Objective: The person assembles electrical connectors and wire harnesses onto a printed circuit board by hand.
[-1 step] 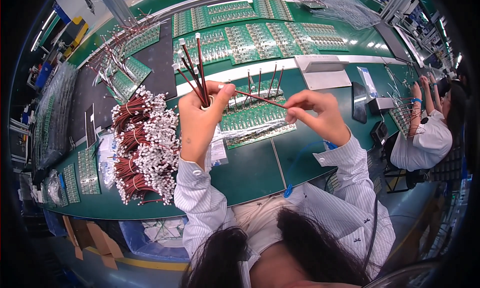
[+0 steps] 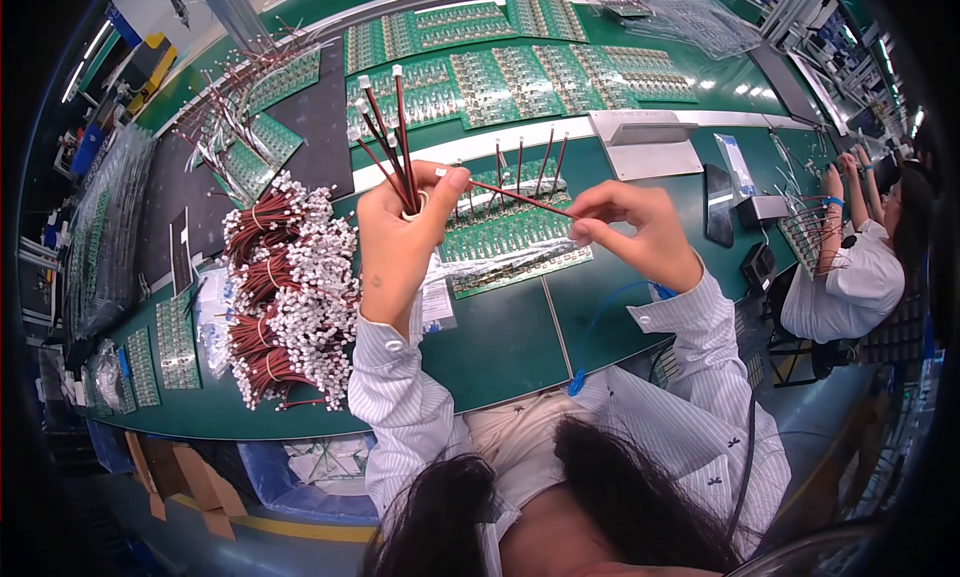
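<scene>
My left hand [image 2: 392, 245] is closed around several red-and-black wire leads [image 2: 404, 142] with white connectors, which stick up from the fist. Its thumb and forefinger also pinch one end of a single wire lead [image 2: 515, 194]. That lead slopes slightly down to the right, stretched between my hands. At its other end the fingertips of my right hand [image 2: 640, 232] are pinched together on it. Below and behind the hands lies a green circuit board panel [image 2: 515, 232], with a few wire leads [image 2: 546, 162] standing upright from its far part.
Banded bundles of wire leads [image 2: 265, 277] are heaped left of my left arm. More circuit board panels [image 2: 500, 85] lie beyond, and wired panels [image 2: 250, 157] at far left. A metal stand [image 2: 645, 152] and a phone [image 2: 717, 205] are to the right. A co-worker [image 2: 850, 287] sits farther right.
</scene>
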A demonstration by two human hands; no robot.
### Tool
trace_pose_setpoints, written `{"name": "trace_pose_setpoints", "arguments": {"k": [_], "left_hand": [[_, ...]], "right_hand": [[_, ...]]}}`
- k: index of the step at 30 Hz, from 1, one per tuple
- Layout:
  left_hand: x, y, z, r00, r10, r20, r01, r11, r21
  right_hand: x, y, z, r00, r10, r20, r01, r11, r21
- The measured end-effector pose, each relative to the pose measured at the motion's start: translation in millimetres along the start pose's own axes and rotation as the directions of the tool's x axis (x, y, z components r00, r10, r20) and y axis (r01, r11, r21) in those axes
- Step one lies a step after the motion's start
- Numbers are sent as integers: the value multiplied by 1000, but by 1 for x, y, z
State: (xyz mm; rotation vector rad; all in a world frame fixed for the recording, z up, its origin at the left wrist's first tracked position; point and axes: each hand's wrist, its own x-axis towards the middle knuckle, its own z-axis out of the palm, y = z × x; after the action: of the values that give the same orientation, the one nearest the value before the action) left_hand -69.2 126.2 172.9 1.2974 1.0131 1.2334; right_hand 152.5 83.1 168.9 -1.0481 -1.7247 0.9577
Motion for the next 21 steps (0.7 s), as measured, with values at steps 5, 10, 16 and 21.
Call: {"name": "trace_pose_setpoints", "arguments": {"k": [5,10,16,21], "left_hand": [[0,-1,0,999,38,-8,-39,999,-22],[-1,3,-6,999,34,32,-33,998,-59],[-3,5,-12,990,76,115,-62,991,-118],[0,5,-14,981,60,182,-23,979,-201]], "right_hand": [[-1,-1,-1,1000,-23,11,23,997,-77],[1,-4,-8,959,189,210,-257,890,377],[3,-2,-12,903,178,390,-376,767,521],[4,8,-9,856,159,492,-490,549,677]]}}
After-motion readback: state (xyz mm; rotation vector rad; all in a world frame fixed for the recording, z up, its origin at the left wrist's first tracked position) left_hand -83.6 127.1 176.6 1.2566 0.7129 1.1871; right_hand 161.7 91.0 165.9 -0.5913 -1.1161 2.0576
